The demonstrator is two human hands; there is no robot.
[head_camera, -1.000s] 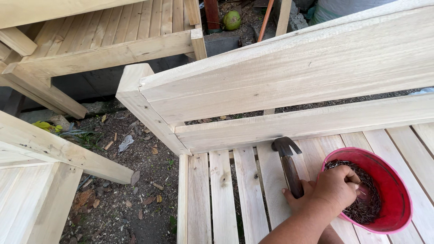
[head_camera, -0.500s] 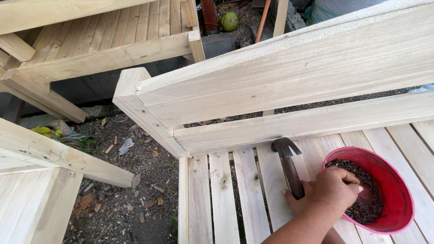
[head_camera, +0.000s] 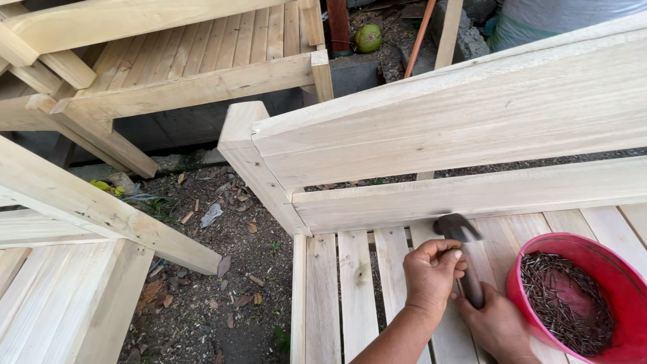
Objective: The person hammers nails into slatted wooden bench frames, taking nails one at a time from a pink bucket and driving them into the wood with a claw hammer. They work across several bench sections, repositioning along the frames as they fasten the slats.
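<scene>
My left hand (head_camera: 431, 273) is curled almost into a fist, fingertips (head_camera: 457, 261) bent in against the hammer (head_camera: 465, 259). I cannot tell whether they pinch anything small; nothing shows between them. My right hand (head_camera: 499, 327) sits just below it, wrapped closed around the hammer's handle, with only the upper handle and the dark head showing above my knuckles.

The hammer lies over the pale slats (head_camera: 357, 290), head up near the rail (head_camera: 472, 195) that crosses just above it. The head looks blurred. Just right of the hammer, touching my right hand, is the red bowl (head_camera: 630, 286) heaped with dark nails (head_camera: 566, 303); it rests on the same slats.

Left of the hammer, past the slats' edge, is bare dirt (head_camera: 229, 269) strewn with leaves and wood scraps. Further left and above stand more unpainted frames (head_camera: 195, 81). Well above the hammer, behind the rail, a green coconut (head_camera: 368, 38) lies on the ground.
</scene>
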